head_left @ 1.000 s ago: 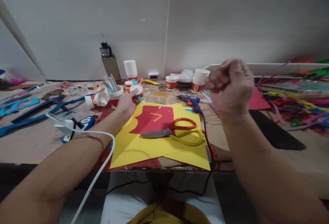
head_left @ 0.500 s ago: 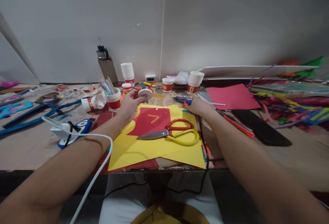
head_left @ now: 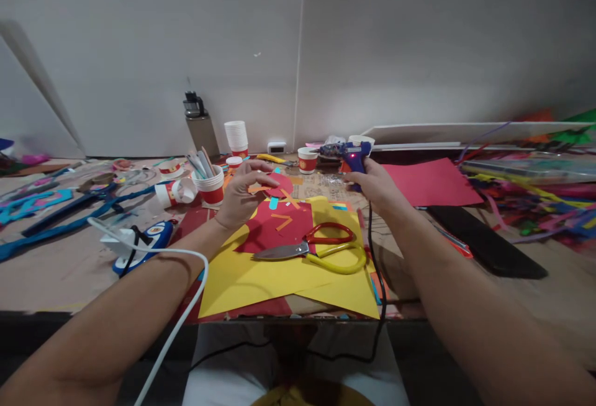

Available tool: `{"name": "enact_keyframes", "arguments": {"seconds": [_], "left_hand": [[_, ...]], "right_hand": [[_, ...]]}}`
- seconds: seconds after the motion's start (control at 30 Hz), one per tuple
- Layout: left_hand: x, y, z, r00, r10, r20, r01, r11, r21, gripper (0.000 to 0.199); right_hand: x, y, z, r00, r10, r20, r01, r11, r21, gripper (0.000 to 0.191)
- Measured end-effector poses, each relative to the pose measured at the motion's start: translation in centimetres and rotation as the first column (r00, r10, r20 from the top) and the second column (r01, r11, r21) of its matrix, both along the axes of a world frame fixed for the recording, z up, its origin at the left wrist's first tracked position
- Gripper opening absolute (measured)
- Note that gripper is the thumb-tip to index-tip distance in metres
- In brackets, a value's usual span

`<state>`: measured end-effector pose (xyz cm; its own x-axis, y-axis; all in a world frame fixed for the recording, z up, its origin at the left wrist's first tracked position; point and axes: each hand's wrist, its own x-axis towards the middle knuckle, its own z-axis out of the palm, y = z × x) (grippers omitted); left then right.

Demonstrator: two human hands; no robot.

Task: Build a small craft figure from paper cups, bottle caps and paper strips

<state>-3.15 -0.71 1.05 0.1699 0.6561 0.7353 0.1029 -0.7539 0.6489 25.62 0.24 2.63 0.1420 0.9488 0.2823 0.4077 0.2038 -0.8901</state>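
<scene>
My left hand [head_left: 242, 193] is closed on the edge of a round red paper piece [head_left: 282, 185], which has orange and light blue strips on it. My right hand [head_left: 375, 184] grips a blue glue gun [head_left: 352, 156] raised above the table, its nozzle pointing left and a small red light glowing on its side. From its handle a black cord [head_left: 371, 238] runs down over the table edge. Below and between my hands lie yellow sheets [head_left: 251, 275] and a red paper sheet [head_left: 279, 223] with orange strips. Scissors with red and yellow handles [head_left: 310, 249] rest on these papers.
Paper cups stand at the back, including one cup [head_left: 307, 161] and a stack [head_left: 236, 138]. Pens fill a cup [head_left: 211, 187] at left. A white cable [head_left: 198, 251] crosses my left forearm. A black slab [head_left: 484, 241] and a red sheet [head_left: 426, 182] lie right.
My right hand has lifted the glue gun off the table. The round piece in my left hand has turned from its white side to its red side with strips.
</scene>
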Motion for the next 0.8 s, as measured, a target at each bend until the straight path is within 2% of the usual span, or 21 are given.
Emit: {"name": "enact_keyframes", "arguments": {"seconds": [0.07,0.17,0.4,0.8], "left_hand": [[-0.1,0.2,-0.1,1.0,0.016,-0.013,-0.015,0.999,0.052,0.011],[-0.2,0.4,-0.2,1.0,0.027,-0.003,-0.027,0.997,0.069,0.009],[-0.2,0.3,-0.3,1.0,0.024,-0.012,-0.024,0.999,0.041,0.012],[-0.3,0.2,-0.4,0.997,0.041,-0.061,-0.037,0.997,0.065,0.015]], "right_hand": [[-0.6,-0.8,0.7,0.961,0.139,-0.238,-0.141,0.99,0.009,0.039],[-1.1,-1.9,1.4,0.892,0.278,-0.357,-0.285,0.958,0.034,0.039],[-1.2,-2.3,1.0,0.835,0.424,-0.35,-0.448,0.894,0.013,0.028],[-1.5,-2.5,1.0,0.861,0.457,-0.222,-0.479,0.876,-0.052,0.023]]}}
